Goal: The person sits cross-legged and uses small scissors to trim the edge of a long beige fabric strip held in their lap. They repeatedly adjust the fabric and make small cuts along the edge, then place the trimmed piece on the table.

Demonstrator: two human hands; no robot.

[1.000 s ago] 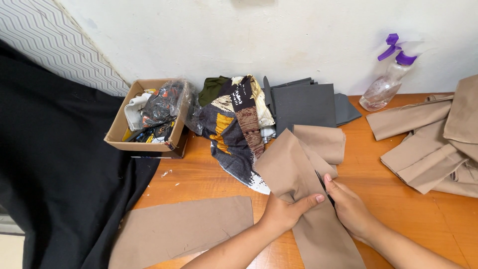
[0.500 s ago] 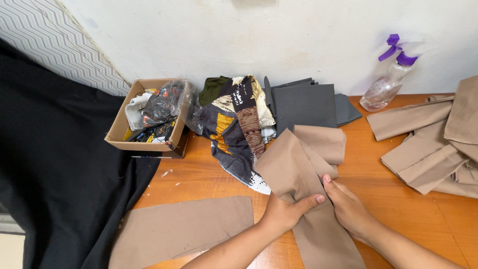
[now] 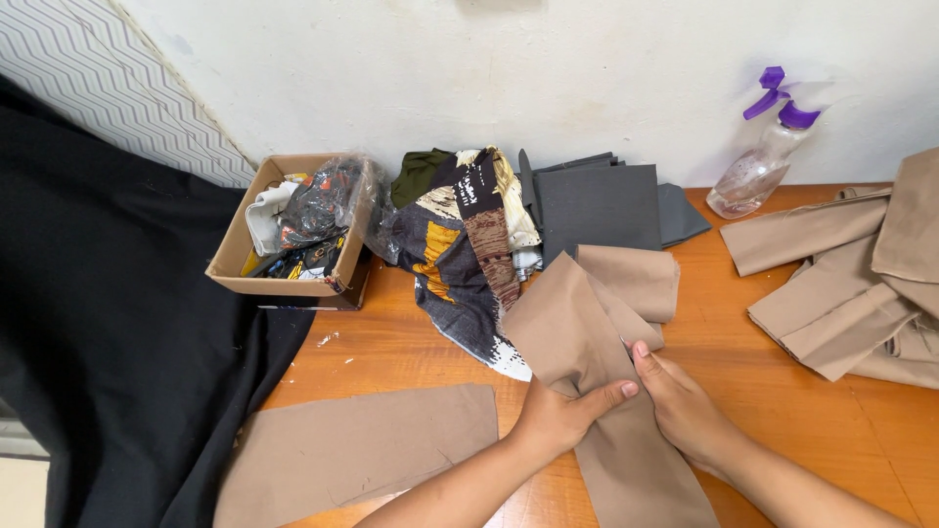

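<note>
Our orange desk [image 3: 773, 391] holds the long tan cloth [image 3: 587, 352] near us. We press it flat, left hand [image 3: 553, 420] and right hand [image 3: 685, 411] fingers pinching one fold. Smoothing toward us seems next.

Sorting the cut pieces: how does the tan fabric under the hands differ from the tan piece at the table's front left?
The tan strip is long, narrow and folded, pressed by the left hand and right hand. The flat tan piece is wider, lies in one layer, and no hand touches it. Both look like the same plain tan cloth.
</note>
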